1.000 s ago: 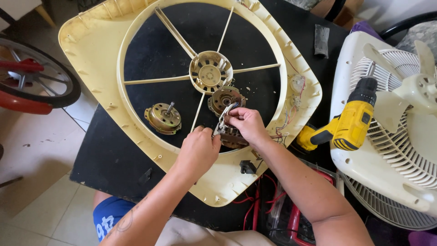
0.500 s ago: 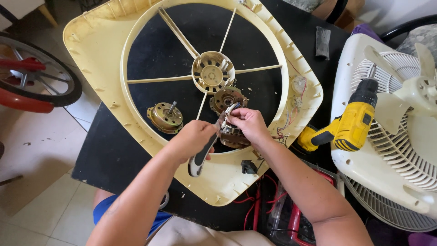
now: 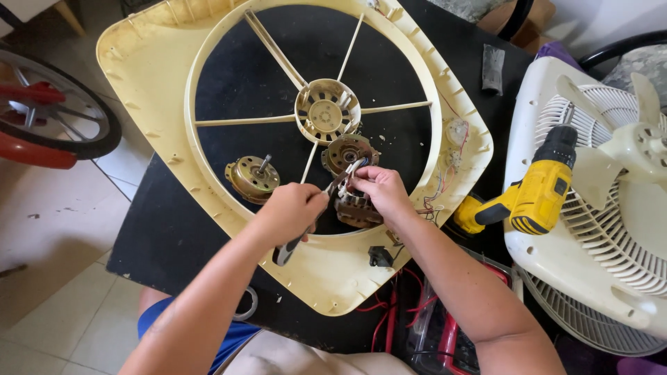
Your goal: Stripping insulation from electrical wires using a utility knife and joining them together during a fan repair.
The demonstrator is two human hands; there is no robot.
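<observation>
On the black tabletop (image 3: 174,236), a cream fan housing (image 3: 139,83) lies flat with both hands at work inside its ring.

Right of it rest a white fan grille (image 3: 590,229) and a yellow drill (image 3: 535,194). Near the hub (image 3: 326,111), a loose motor (image 3: 250,178) sits left of the hands. Left hand (image 3: 292,208) is closed around pliers (image 3: 306,229); right hand (image 3: 379,191) pinches white wires (image 3: 352,169) above a motor stator (image 3: 354,208).

Bright, even daylight; sharp focus.
</observation>
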